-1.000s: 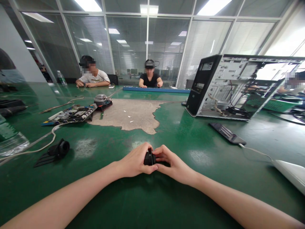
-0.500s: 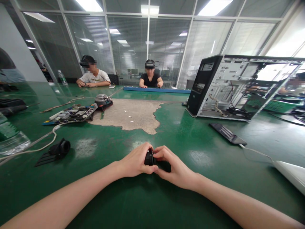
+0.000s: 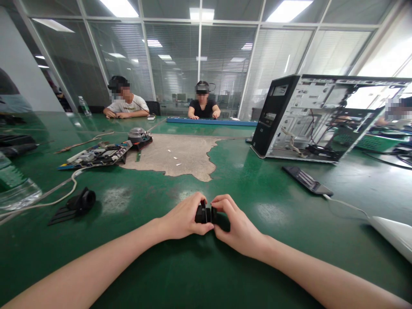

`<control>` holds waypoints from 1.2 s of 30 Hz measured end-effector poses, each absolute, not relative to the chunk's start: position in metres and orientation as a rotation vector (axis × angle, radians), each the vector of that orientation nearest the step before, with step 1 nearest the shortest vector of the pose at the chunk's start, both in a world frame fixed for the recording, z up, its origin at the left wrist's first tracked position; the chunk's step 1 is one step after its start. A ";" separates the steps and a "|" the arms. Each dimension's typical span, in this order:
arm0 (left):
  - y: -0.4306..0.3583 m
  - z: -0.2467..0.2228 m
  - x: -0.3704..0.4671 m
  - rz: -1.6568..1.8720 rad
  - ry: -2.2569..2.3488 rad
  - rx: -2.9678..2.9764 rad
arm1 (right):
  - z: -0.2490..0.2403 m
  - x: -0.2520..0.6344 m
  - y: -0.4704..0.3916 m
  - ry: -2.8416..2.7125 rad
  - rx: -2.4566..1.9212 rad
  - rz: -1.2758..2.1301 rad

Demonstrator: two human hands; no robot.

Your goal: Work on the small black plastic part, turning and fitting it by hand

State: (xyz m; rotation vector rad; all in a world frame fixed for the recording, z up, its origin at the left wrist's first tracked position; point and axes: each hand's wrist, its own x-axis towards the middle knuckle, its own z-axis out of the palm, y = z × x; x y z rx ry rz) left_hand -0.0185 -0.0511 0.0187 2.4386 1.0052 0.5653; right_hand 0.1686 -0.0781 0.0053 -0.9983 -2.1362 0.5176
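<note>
My left hand is closed around a small black cylindrical part just above the green table, thumb below and fingers over the top. Facing it, my right hand pinches a thin black disc-like piece between thumb and fingertips. The disc stands on edge at the right end of the cylinder, with a narrow black section between them. Whether the two pieces are joined there I cannot tell. My fingers cover part of both.
Left of my hands lies a black bracket-like part with a round ring. Beyond it are a circuit board and a water bottle. An open computer case stands at right, behind a dark flat device with a cable. Two people sit across the table.
My right hand has shifted slightly right with the disc, so more of the black section between my hands shows. My left hand has stayed in place.
</note>
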 end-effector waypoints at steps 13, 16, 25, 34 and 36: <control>-0.055 0.014 -0.015 0.677 1.085 2.529 | 0.004 0.166 -0.069 -1.728 -0.938 1.343; -0.057 0.014 -0.014 0.643 1.153 2.517 | 0.001 0.164 -0.067 -1.660 -0.918 1.413; -0.064 0.023 -0.028 0.615 1.010 2.186 | 0.004 0.167 -0.070 -1.661 -1.001 1.329; -0.058 0.011 -0.025 0.683 0.986 2.130 | 0.008 0.169 -0.069 -1.632 -1.005 1.404; -0.058 0.010 -0.022 0.719 1.044 2.125 | 0.010 0.170 -0.068 -1.646 -0.988 1.414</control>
